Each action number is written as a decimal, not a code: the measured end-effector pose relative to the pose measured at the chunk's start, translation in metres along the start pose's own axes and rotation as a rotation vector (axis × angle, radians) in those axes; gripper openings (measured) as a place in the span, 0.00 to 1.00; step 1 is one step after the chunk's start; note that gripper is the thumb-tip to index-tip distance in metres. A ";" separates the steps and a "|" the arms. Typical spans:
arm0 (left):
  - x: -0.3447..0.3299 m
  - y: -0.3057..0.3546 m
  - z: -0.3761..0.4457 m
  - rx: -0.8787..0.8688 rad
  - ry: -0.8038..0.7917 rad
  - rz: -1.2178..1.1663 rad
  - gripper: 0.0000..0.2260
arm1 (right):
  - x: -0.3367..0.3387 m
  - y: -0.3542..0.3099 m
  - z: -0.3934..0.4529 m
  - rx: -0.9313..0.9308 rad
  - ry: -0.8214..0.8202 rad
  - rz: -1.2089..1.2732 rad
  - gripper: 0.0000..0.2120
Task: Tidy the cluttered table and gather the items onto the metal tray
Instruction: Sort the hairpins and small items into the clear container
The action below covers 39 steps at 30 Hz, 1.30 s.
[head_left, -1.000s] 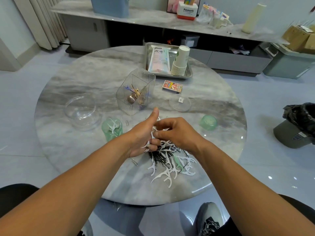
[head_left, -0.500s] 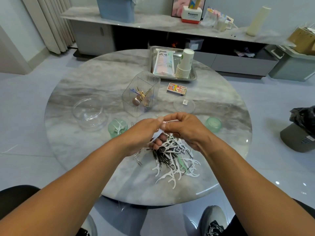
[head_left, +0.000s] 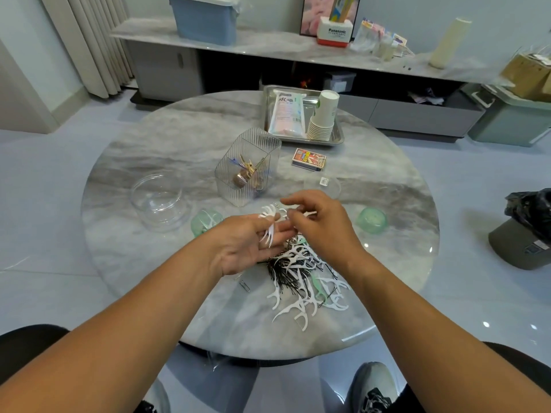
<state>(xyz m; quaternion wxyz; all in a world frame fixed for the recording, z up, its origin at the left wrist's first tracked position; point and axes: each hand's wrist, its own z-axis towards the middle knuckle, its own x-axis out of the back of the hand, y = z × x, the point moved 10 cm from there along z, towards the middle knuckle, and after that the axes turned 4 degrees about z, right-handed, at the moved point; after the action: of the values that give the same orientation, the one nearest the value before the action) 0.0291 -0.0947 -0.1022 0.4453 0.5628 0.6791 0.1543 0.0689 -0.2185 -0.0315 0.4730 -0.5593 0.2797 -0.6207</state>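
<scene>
A pile of white floss picks (head_left: 301,281) mixed with black hairpins lies on the round marble table (head_left: 149,150) in front of me. My left hand (head_left: 247,242) is palm-up above the pile, with a few white floss picks resting on its fingers. My right hand (head_left: 319,225) hovers beside it, fingertips pinching a floss pick against the left fingers. The metal tray (head_left: 338,135) sits at the table's far side and holds a white packet (head_left: 287,114) and a stack of paper cups (head_left: 323,117).
A ribbed clear container (head_left: 247,168) with small items stands mid-table. A clear round bowl (head_left: 158,201), a green cup with floss picks (head_left: 205,222), a green lid (head_left: 372,220), a clear lid (head_left: 323,186), a matchbox (head_left: 308,158) and a paper clip (head_left: 245,286) lie around.
My left hand has turned palm-up and opened with floss picks lying on it. My right hand has lifted slightly and moved picks onto the left fingers.
</scene>
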 end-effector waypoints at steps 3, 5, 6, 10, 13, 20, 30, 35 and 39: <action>0.006 0.000 0.003 0.030 0.037 -0.139 0.07 | -0.023 -0.038 -0.017 0.439 -0.149 -0.314 0.17; 0.007 -0.002 0.003 0.062 0.039 -0.177 0.08 | -0.039 -0.041 -0.027 0.538 -0.230 -0.425 0.18; 0.007 -0.004 0.003 0.078 0.043 -0.174 0.09 | -0.042 -0.043 -0.029 0.558 -0.229 -0.460 0.17; 0.004 -0.009 0.002 0.120 0.025 -0.109 0.10 | -0.043 -0.049 -0.034 0.644 -0.210 -0.489 0.10; 0.001 -0.012 0.000 0.139 0.015 -0.043 0.08 | -0.047 -0.045 -0.034 0.647 -0.272 -0.518 0.11; 0.009 -0.001 -0.006 0.085 0.057 0.037 0.09 | -0.024 -0.053 -0.025 0.576 -0.011 -0.349 0.05; 0.101 0.109 -0.050 -0.505 0.725 0.877 0.41 | 0.023 0.030 0.002 -0.205 0.259 0.378 0.03; 0.124 0.065 -0.024 -0.255 0.636 0.995 0.61 | 0.021 0.041 0.002 -0.291 0.268 0.461 0.04; 0.130 0.037 -0.011 -0.239 0.587 0.893 0.56 | 0.012 0.040 -0.001 -0.337 0.229 0.558 0.03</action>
<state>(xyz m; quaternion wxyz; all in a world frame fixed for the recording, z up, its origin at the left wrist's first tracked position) 0.0473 0.0379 -0.1261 0.1891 0.6751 0.4477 0.5550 0.0801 -0.2456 -0.0612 0.4911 -0.4584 0.5717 -0.4711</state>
